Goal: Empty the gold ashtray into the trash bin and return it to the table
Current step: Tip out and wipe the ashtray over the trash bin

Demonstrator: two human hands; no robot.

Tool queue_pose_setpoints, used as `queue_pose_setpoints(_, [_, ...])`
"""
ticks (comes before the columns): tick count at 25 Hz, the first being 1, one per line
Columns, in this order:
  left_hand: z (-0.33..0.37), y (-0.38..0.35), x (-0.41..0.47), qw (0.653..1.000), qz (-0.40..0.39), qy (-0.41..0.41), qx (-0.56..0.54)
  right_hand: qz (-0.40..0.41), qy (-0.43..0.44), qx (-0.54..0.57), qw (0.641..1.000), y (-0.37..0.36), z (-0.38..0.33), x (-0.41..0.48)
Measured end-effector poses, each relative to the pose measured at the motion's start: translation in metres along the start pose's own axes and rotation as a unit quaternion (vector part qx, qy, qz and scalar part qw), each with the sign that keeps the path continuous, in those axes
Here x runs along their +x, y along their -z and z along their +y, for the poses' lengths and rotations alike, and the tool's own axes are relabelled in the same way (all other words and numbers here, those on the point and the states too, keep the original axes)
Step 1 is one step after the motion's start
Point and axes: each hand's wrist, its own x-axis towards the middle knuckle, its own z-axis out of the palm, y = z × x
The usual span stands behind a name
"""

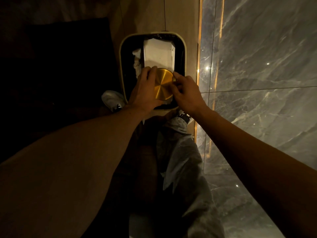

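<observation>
1. The gold ashtray [163, 84] is turned bottom-up over the near end of the trash bin [122, 54], its brushed flat base facing the camera.
2. The left hand [145, 91] clasps the ashtray's left edge, fingers curled over the rim.
3. The right hand [186, 92] pinches the right edge with its fingertips (the thumb is hidden).
4. Inside the bin lie white paper [158, 53] and crumpled tissue [137, 60].
5. The bin stands on a pale floor strip beside grey marble tiles [257, 66]; a pale shoe [112, 100] shows at its near left corner.
</observation>
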Motion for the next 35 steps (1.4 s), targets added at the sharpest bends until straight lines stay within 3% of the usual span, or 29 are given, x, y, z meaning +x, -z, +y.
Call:
queue_pose_setpoints(3, [-0.002,0.001,0.001,1.0,-0.007,0.009,-0.027,-0.016,0.088,-0.105,0.99,0.001,0.005,-0.004])
queue_pose_setpoints(6, [0.001,0.003,0.001,0.999,-0.011,0.016,-0.041,-0.004,0.211,-0.279,0.937,0.011,0.008,0.001])
queue_pose_setpoints(8, [0.004,0.004,0.001,0.999,-0.01,0.01,-0.047,0.012,0.264,-0.335,0.904,0.018,0.009,0.008])
queue_pose_setpoints(10, [0.007,0.006,0.002,0.998,-0.005,0.008,-0.059,0.003,0.29,-0.363,0.885,0.022,0.012,0.013])
queue_pose_setpoints(13, [0.008,0.011,0.002,0.999,-0.011,0.02,-0.042,-0.08,0.288,-0.419,0.857,0.022,0.017,0.015])
queue_pose_setpoints(17, [0.009,0.014,0.002,0.997,0.007,0.021,-0.074,-0.032,0.291,-0.386,0.875,0.014,0.011,0.017])
queue_pose_setpoints(20, [0.009,0.015,0.001,0.997,0.006,0.042,-0.062,-0.072,0.283,-0.375,0.88,0.01,0.01,0.021])
queue_pose_setpoints(22, [0.008,0.014,0.0,0.996,0.018,0.038,-0.076,-0.028,0.302,-0.35,0.886,0.007,0.011,0.02])
queue_pose_setpoints(24, [0.007,0.016,-0.002,0.997,0.014,0.04,-0.07,-0.038,0.288,-0.335,0.896,0.005,0.01,0.02])
queue_pose_setpoints(26, [0.006,0.016,-0.002,0.997,0.009,0.044,-0.056,-0.061,0.276,-0.346,0.895,0.003,0.011,0.018])
queue_pose_setpoints(28, [0.006,0.015,0.0,0.996,0.015,0.04,-0.077,-0.016,0.296,-0.341,0.892,0.003,0.014,0.017])
queue_pose_setpoints(31, [0.008,0.015,-0.002,0.997,0.004,0.057,-0.058,-0.073,0.273,-0.339,0.897,0.003,0.013,0.02])
queue_pose_setpoints(35, [0.009,0.012,-0.002,0.997,0.003,0.05,-0.067,-0.037,0.296,-0.321,0.899,0.004,0.016,0.019])
